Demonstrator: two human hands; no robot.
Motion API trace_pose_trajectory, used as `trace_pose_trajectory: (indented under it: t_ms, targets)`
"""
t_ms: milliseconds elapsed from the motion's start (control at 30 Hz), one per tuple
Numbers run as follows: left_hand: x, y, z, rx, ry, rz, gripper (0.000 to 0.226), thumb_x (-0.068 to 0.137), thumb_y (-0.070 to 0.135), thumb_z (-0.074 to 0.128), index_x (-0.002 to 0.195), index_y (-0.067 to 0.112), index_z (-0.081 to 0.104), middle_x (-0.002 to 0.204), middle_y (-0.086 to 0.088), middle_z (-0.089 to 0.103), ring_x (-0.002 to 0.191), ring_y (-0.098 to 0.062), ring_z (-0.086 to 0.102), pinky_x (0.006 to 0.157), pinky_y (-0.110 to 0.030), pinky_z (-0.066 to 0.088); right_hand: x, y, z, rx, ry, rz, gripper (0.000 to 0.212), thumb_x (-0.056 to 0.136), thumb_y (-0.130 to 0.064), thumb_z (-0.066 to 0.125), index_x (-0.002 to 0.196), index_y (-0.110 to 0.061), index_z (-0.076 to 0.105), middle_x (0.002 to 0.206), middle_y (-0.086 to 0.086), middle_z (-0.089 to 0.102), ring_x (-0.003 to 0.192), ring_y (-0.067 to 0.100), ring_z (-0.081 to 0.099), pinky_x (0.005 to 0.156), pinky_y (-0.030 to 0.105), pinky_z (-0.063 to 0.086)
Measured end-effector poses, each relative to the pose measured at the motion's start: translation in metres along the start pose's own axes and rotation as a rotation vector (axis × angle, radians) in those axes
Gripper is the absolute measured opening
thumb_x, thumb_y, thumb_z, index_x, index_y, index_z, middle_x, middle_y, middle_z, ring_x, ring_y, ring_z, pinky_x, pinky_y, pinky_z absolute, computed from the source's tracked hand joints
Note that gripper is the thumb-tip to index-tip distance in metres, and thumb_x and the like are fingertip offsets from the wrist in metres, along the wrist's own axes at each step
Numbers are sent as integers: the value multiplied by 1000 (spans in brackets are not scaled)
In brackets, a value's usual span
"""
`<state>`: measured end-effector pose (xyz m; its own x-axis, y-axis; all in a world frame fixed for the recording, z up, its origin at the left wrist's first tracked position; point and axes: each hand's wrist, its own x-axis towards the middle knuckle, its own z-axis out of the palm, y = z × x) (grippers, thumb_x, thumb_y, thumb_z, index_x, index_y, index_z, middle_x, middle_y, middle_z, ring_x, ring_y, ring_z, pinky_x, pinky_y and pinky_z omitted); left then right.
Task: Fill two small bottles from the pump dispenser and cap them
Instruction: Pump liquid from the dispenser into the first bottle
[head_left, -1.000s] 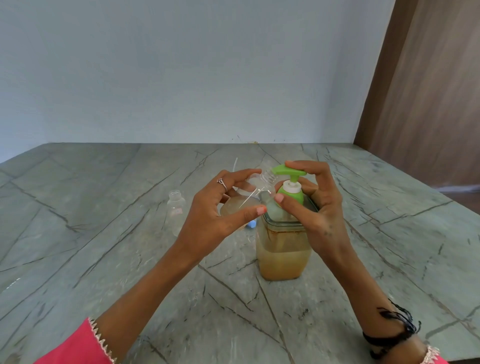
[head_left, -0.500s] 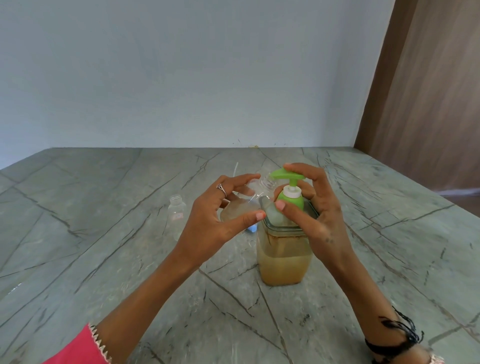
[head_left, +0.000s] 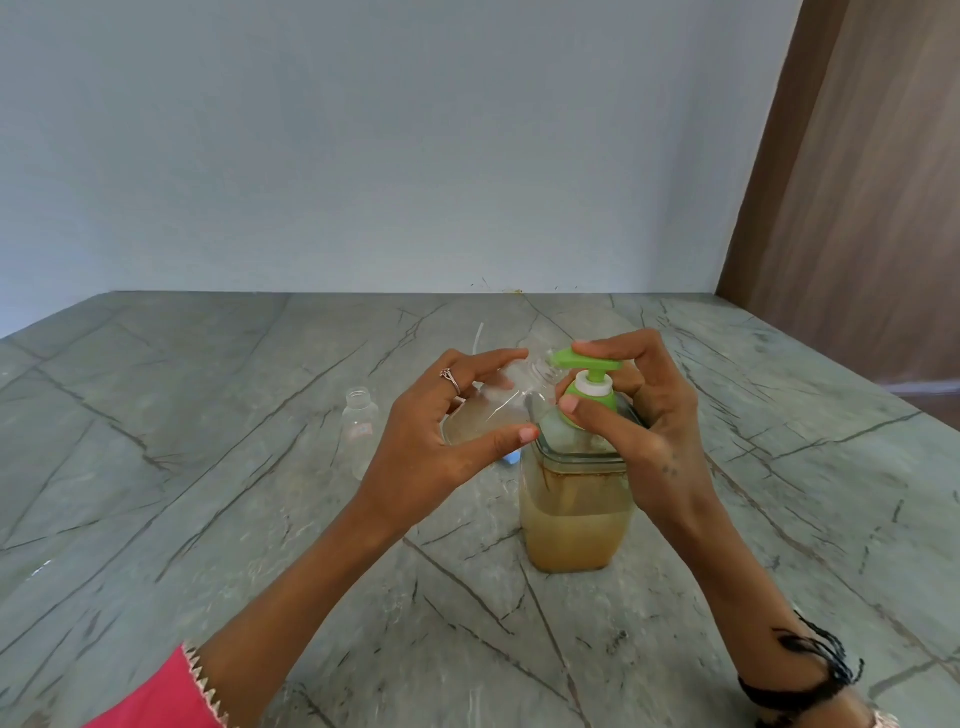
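Head view, centre frame: the left hand (head_left: 441, 447) grips a small clear plastic bottle (head_left: 498, 410), tilted, mouth at the green pump nozzle (head_left: 584, 361). The right hand (head_left: 644, 415) curls round that pump atop the square amber-filled dispenser (head_left: 574, 514). Left of them, an uncapped empty clear bottle (head_left: 360, 434) stands on the grey marble table (head_left: 208, 467).

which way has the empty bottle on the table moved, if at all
No: the empty bottle keeps the same gap left of the pump dispenser; only the camera shifted.

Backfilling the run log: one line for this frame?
step: filling first bottle | left hand: holds tilted small bottle at spout | right hand: on green pump | second bottle: uncapped on table
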<state>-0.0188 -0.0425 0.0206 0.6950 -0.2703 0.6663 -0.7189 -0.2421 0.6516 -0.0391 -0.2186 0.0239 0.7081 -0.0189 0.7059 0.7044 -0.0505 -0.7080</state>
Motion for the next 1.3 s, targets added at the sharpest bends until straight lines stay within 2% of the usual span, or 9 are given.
trace_pose_trajectory:
  t_ms: [333,467,600,700,833,933,1033,1167,1300]
  targets:
    - [0,0,1,-16,-2,-15,48,68,48,64,114,46,48,105,16,60,101,3,55,81,-15,48,-2,-1,0,-72,-55,-35,36,78,-25,63,111,-35,54,107,-15,67,97,12,68,78,19,53]
    - [1,0,1,-13,-4,-11,48,69,48,64,114,46,49,110,19,55,101,3,55,81,-16,48,-1,-2,-1,-107,-72,-51,44,79,-29,62,114,-53,53,110,-22,64,104,10,64,82,18,52]
    - [1,-1,1,-1,-1,-18,47,69,50,64,113,48,48,109,26,55,102,4,55,82,-16,49,-1,-1,-2,-70,-53,-26,39,76,-28,65,109,-48,58,109,-5,68,102,22,65,86,38,55]
    - [1,0,1,-2,2,-18,48,68,49,64,113,47,48,108,30,55,102,4,55,82,-14,48,0,-2,-2,4,-38,7,34,73,-22,69,100,-43,63,99,1,72,93,19,69,77,28,54]
    - [0,0,1,-25,-4,-12,48,69,46,65,115,44,50,107,15,59,100,1,56,81,-14,47,1,-3,-2,18,-26,45,31,74,-9,67,91,-34,63,88,-6,72,86,11,69,69,21,53]
    - [0,0,0,-10,-8,-9,49,69,46,65,115,46,49,107,18,56,101,2,55,81,-12,46,1,-4,-3,10,-21,54,25,73,-9,66,91,-27,61,86,-11,71,84,6,68,69,18,52]
    - [1,-1,0,-4,-6,-15,48,68,48,64,114,48,48,109,24,54,101,4,54,81,-11,47,0,-4,-2,-24,-43,25,29,75,-16,68,95,-36,62,93,-12,70,89,9,68,73,19,52]
    - [1,0,1,-4,-6,-16,49,69,49,63,115,44,48,110,22,53,102,4,54,80,-11,46,-1,-4,0,-55,-64,-20,32,79,-22,63,109,-31,57,107,-21,66,97,6,66,78,14,50]
    - [0,1,1,-18,-2,-14,49,69,47,64,115,42,50,108,15,58,101,2,56,81,-14,47,-2,-4,-2,-112,-69,-25,43,78,-32,62,114,-54,54,110,-19,65,105,11,64,89,29,52]
